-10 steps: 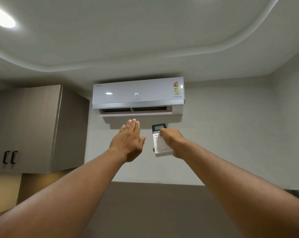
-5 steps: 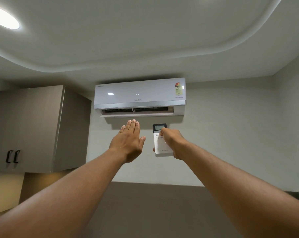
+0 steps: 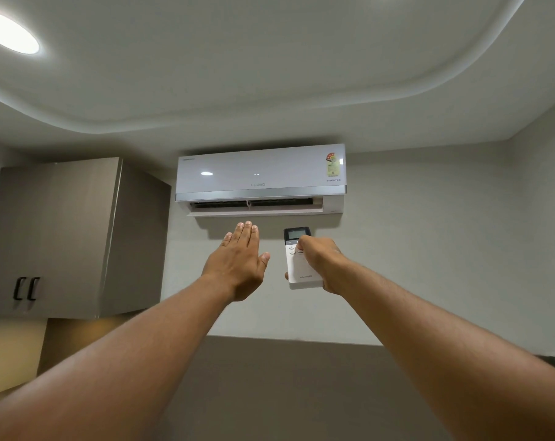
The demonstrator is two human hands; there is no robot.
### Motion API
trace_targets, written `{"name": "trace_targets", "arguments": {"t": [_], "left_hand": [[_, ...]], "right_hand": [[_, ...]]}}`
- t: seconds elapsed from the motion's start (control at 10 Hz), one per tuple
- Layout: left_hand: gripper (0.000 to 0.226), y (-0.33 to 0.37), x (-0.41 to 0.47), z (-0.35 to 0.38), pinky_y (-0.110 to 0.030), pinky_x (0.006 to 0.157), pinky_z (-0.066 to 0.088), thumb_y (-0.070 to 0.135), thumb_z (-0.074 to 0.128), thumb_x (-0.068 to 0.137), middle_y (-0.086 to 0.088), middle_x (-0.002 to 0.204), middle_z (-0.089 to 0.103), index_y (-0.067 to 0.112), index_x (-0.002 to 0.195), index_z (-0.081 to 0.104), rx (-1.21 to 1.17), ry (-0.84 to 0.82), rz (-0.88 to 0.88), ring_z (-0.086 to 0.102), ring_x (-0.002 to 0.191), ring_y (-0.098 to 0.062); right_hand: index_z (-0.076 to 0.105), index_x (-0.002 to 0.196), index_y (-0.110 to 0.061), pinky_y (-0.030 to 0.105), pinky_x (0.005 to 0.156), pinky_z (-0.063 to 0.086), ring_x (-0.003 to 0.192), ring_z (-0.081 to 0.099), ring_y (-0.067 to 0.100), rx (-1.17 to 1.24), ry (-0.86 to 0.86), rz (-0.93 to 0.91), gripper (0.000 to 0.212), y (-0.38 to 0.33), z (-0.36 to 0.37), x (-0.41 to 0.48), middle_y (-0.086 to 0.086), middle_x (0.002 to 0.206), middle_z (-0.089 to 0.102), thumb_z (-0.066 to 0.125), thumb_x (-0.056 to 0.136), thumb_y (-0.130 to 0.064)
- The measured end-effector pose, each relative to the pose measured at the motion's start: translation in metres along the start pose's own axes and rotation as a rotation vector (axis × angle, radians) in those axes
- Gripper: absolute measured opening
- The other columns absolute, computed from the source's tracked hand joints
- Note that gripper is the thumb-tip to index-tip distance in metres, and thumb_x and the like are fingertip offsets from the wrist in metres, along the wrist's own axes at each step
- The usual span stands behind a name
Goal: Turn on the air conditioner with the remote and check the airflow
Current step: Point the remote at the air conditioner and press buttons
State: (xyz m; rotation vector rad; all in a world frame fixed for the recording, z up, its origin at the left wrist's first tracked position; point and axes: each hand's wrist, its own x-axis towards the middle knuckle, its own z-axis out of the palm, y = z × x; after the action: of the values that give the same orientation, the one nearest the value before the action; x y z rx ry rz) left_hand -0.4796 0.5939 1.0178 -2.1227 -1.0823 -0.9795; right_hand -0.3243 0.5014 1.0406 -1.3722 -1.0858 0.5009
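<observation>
A white wall-mounted air conditioner [image 3: 260,173] hangs high on the wall, its bottom louver open and its front display dark. My left hand [image 3: 238,262] is raised flat below the vent, palm toward the unit, fingers together, holding nothing. My right hand [image 3: 320,262] grips a white remote [image 3: 298,268] upright, just right of the left hand, with the thumb on the buttons under its small grey screen.
A grey wall cabinet [image 3: 63,237] with two black handles hangs to the left of the unit. A round ceiling light [image 3: 9,31] glows at top left. A darker wall panel [image 3: 285,386] runs below the arms.
The "24" reading on the air conditioner's front went dark after the first frame. Both hands stay in nearly the same place; the view shifted slightly.
</observation>
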Motion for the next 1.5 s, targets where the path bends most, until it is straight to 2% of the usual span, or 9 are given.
{"name": "trace_targets", "arguments": {"t": [1.5], "left_hand": [[0.068, -0.012, -0.004, -0.004, -0.035, 0.118, 0.000, 0.046, 0.015, 0.100, -0.010, 0.162, -0.003, 0.008, 0.153, -0.001, 0.000, -0.010, 0.005, -0.005, 0.149, -0.022]], "right_hand": [[0.052, 0.086, -0.018, 0.054, 0.114, 0.057, 0.123, 0.076, 0.044, 0.007, 0.000, -0.004, 0.013, -0.003, 0.012, -0.005, 0.025, 0.130, 0.076, 0.051, 0.099, -0.021]]}}
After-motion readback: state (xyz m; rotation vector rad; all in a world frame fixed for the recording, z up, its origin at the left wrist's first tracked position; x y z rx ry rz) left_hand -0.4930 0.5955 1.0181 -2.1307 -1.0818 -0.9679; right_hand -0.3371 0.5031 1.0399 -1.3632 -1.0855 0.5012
